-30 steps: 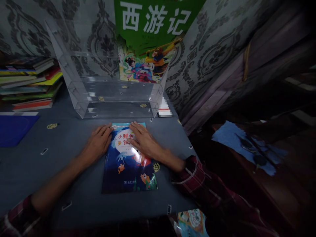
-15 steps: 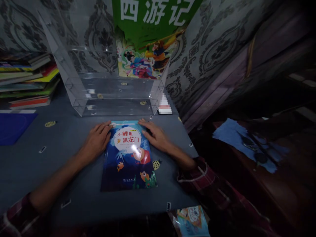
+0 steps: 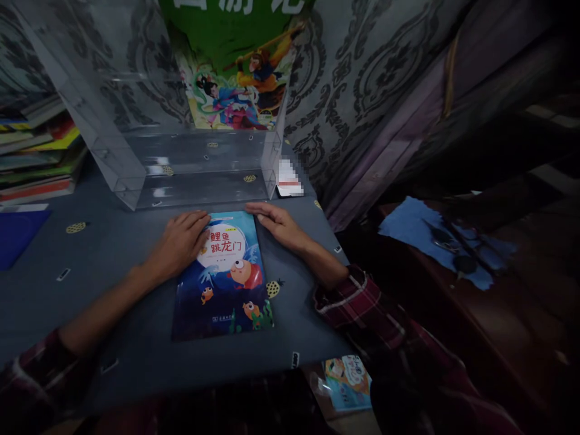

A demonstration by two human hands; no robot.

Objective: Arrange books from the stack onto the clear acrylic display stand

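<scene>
A blue picture book (image 3: 222,284) with orange fish and Chinese lettering on its cover lies flat on the grey patterned tablecloth (image 3: 136,332). My left hand (image 3: 183,241) rests over its upper left edge, fingers stretched out and covering part of the title. At the upper right corner lies my right hand (image 3: 278,226), its fingers extended along the top edge and its palm beside the book. Neither hand grips the book. Just behind it stands a clear acrylic rack (image 3: 122,175), with a green book (image 3: 235,72) propped upright in its upper part.
On the far left are a stack of books (image 3: 40,151) and a blue flat item (image 3: 20,235). A small white object (image 3: 290,181), partly pixelated, is right of the rack. Below the table's front edge lies another book (image 3: 348,383). A blue cloth (image 3: 417,235) lies at right.
The view has shifted, so the scene sits farther left and slightly higher. My left hand reaches a little farther over the book's cover. My right hand stays at the upper right corner.
</scene>
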